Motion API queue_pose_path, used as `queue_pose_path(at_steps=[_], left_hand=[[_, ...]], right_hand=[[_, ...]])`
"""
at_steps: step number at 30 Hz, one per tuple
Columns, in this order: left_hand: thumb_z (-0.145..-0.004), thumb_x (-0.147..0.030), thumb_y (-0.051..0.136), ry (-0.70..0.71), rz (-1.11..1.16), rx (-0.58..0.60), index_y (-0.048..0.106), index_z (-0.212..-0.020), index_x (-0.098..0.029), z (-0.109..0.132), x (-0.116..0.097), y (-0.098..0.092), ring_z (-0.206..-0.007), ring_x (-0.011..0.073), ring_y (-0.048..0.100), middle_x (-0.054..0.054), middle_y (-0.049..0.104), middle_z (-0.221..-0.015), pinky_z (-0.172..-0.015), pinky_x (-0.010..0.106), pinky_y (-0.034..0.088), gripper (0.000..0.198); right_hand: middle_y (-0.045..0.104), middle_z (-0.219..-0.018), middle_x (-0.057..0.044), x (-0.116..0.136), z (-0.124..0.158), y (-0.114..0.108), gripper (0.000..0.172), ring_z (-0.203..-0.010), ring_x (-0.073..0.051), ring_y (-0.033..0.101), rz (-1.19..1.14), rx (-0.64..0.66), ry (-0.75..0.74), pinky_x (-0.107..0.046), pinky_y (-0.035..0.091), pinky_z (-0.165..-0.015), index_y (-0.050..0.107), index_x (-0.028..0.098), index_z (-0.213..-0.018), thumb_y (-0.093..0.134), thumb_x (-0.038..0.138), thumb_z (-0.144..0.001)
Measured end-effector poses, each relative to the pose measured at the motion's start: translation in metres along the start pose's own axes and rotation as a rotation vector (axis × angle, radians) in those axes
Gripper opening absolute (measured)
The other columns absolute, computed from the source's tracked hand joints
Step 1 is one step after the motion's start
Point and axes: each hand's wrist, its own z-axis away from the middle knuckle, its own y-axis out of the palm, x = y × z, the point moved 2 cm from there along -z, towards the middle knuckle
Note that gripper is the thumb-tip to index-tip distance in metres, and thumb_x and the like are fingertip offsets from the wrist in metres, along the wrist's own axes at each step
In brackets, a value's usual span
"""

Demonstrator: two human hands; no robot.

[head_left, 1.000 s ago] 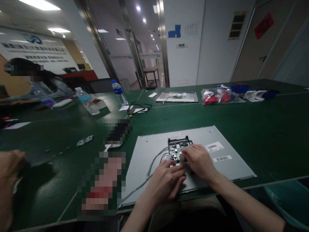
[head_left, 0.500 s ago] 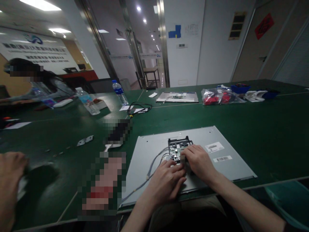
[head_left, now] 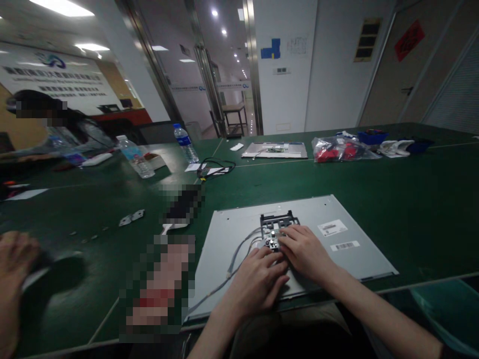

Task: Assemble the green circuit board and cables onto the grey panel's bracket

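Note:
A flat grey metal panel (head_left: pixel 224 234) lies on the table in front of me, with a black plastic frame (head_left: pixel 279 218) at its middle. A small green circuit board (head_left: pixel 272 239) with silver and black parts sits at this frame, grey cables running off its left side. My left hand (head_left: pixel 260 279) is closed at the board's near edge, fingers bent and thumb lower. From the right, my right hand (head_left: pixel 309 252) grips the board's right side with its fingertips. The fingers hide part of the board and the exact contact.
Two pixelated items lie left of the panel, near small metal pieces (head_left: pixel 131 217). Another person's hand (head_left: pixel 15 264) is at the far left. Farther back are bottles (head_left: pixel 186 143), a black cable (head_left: pixel 217 168), a second panel (head_left: pixel 275 150) and a plastic bag (head_left: pixel 342 150).
My right fingers have shifted slightly and lie flatter; a greyish piece below their tips no longer shows. My left hand barely moved. The other person's hand has shifted slightly left.

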Motion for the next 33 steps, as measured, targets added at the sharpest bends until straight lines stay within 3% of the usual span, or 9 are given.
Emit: queue_pose_path(at_steps=[7,17,24,33], left_hand=[[-0.093,-0.028,0.049,-0.006,-0.008,-0.013,0.065,-0.106,-0.022,-0.0003,0.0002,-0.0006,-0.097,0.0236,0.055,0.007,0.066,-0.109,-0.085,0.040,0.045,0.022],[-0.093,-0.028,0.048,-0.003,-0.014,-0.048,0.063,-0.116,-0.025,0.0009,-0.0003,-0.0004,-0.098,0.0241,0.056,0.005,0.067,-0.113,-0.085,0.042,0.045,0.027],[-0.094,-0.029,0.048,0.005,-0.018,-0.030,0.067,-0.102,-0.024,0.0006,0.0005,0.0011,-0.091,0.0232,0.056,0.004,0.069,-0.099,-0.078,0.040,0.043,0.021],[-0.094,-0.029,0.048,0.027,-0.030,-0.053,0.068,-0.099,-0.024,0.0006,0.0014,0.0034,-0.089,0.0225,0.055,0.005,0.068,-0.100,-0.077,0.039,0.041,0.021]], right_hand=[[0.063,-0.122,-0.010,-0.0010,0.0016,-0.0007,0.015,-0.112,-0.026,0.054,0.020,-0.010,0.006,-0.044,0.045,-0.094,0.067,0.020,-0.099,0.058,0.015,-0.088],[0.061,-0.125,-0.010,-0.0033,0.0023,0.0002,0.022,-0.114,-0.027,0.052,0.034,0.028,0.029,-0.044,0.044,-0.097,0.066,0.018,-0.106,0.062,0.013,-0.084],[0.061,-0.125,-0.010,-0.0025,0.0023,0.0000,0.022,-0.112,-0.027,0.053,0.021,0.027,0.032,-0.045,0.044,-0.096,0.066,0.018,-0.106,0.062,0.015,-0.085],[0.060,-0.128,-0.009,-0.0021,0.0025,-0.0012,0.022,-0.116,-0.026,0.051,0.013,0.086,0.082,-0.043,0.042,-0.099,0.066,0.019,-0.108,0.061,0.018,-0.087]])
